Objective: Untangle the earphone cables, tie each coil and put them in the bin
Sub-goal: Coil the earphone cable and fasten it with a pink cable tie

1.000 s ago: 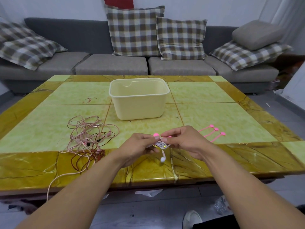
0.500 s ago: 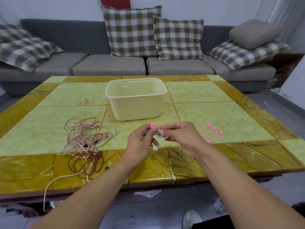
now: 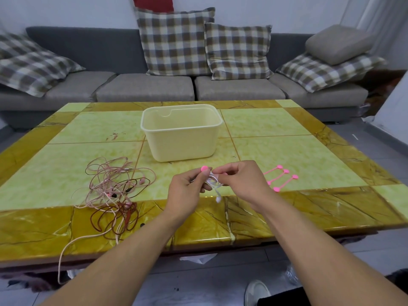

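Head view shows the left hand and right hand meeting above the table's near edge, both pinching a small white earphone coil with a pink tie on it; one earbud dangles below. Left of them lies a tangle of pink and brown cables. Three spare pink ties lie right. Beyond stands the cream bin.

Place: a home living room.
Seating: long grey fabric sofa with brown-and-cream checked cushions.
Table: low yellow-green marble-patterned table.
Floor: grey, probably tiled.
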